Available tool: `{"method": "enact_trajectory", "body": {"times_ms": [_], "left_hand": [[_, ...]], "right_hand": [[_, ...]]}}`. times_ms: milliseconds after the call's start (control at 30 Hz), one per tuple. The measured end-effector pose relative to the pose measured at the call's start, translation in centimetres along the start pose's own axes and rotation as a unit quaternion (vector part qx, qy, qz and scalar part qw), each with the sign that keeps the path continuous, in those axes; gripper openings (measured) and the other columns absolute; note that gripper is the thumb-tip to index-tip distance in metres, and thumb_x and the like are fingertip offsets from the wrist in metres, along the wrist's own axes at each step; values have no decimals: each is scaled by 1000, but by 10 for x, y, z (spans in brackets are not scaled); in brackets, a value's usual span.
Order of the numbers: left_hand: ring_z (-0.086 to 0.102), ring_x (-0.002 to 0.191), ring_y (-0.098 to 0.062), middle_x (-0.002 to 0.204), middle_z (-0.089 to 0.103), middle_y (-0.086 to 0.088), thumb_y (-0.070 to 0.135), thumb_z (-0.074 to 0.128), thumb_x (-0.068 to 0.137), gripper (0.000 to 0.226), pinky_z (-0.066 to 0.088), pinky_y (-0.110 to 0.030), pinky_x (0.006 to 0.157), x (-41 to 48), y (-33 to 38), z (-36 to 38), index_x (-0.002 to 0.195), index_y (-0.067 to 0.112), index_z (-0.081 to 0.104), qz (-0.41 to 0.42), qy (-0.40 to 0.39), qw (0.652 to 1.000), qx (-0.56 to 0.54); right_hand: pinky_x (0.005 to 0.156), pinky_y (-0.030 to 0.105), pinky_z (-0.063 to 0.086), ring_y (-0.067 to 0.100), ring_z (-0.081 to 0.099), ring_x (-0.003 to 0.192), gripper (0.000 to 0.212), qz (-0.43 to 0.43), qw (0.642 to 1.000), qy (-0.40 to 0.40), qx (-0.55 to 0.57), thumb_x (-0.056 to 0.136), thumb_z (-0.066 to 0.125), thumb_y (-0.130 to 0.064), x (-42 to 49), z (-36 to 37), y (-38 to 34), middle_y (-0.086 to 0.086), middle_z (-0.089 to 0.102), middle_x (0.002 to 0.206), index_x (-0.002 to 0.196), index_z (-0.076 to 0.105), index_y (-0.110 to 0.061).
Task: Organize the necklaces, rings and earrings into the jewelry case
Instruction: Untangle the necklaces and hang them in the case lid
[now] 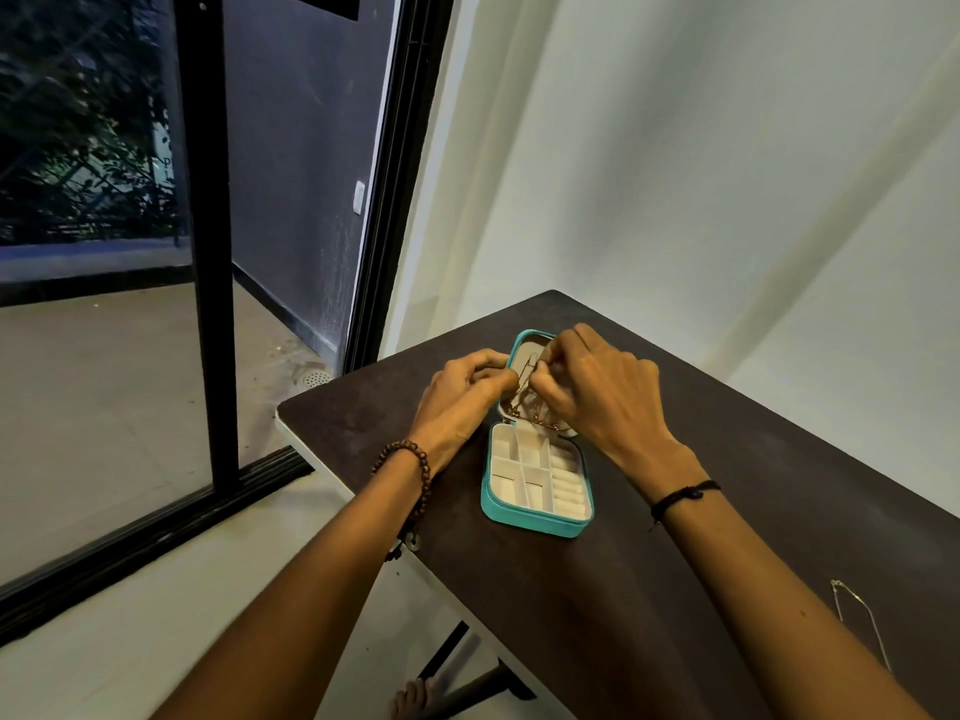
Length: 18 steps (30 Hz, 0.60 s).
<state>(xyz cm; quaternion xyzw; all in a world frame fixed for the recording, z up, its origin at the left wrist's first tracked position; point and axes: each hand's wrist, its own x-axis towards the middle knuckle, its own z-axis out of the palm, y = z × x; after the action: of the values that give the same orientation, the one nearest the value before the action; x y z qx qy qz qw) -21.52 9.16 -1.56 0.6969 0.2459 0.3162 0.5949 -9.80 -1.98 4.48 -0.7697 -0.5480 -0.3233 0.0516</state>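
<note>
A teal jewelry case [535, 524] lies open on the dark table [649, 589], its white compartments toward me and its lid part further away. Over the lid part, my left hand [457, 402] and my right hand [602, 397] both pinch a thin chain necklace [527, 402] with reddish beads, which hangs down into the lid. My fingers hide most of the chain's upper part. A second, silver chain necklace [860, 621] lies loose on the table at the near right.
The table's left edge [332, 480] runs close to a black-framed glass sliding door [208, 252]. A white wall stands behind and to the right of the table. A bare foot [415, 698] shows under the table.
</note>
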Motion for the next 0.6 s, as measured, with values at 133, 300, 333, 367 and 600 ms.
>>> {"method": "enact_trajectory", "body": {"times_ms": [133,300,333,367,600], "left_hand": [[70,93,-5,91,76,14,52,70,64,41,53,-41,97,2,-2,1,102,36,73,0,-7,1000,-12],[73,87,-8,91,76,11,45,77,78,28,57,-42,93,5,-7,2,102,32,72,7,1,1000,-25],[73,87,-8,90,76,10,44,76,81,25,57,-42,92,5,-7,2,102,31,73,9,3,1000,-28],[73,87,-8,90,76,9,45,76,83,24,57,-42,92,5,-8,2,102,31,73,12,4,999,-29],[73,88,-7,88,77,10,54,71,84,26,57,-43,92,5,-9,2,98,32,74,27,-2,1000,-16]], "right_hand": [[47,28,37,22,58,54,32,-10,1000,6,-14,100,54,-43,2,4,1,4,64,94,96,61,-12],[42,26,34,20,48,44,32,-26,999,34,-18,100,57,-40,1,8,0,7,62,88,91,61,-9],[41,26,34,19,46,43,33,-29,999,40,-19,100,58,-40,0,8,-1,8,61,86,90,61,-8],[41,26,35,19,46,42,33,-29,998,47,-21,99,59,-40,0,10,-1,8,61,85,90,60,-8],[40,24,32,16,39,40,27,8,995,93,-25,97,64,-33,-2,14,-11,6,57,81,87,60,-8]]}}
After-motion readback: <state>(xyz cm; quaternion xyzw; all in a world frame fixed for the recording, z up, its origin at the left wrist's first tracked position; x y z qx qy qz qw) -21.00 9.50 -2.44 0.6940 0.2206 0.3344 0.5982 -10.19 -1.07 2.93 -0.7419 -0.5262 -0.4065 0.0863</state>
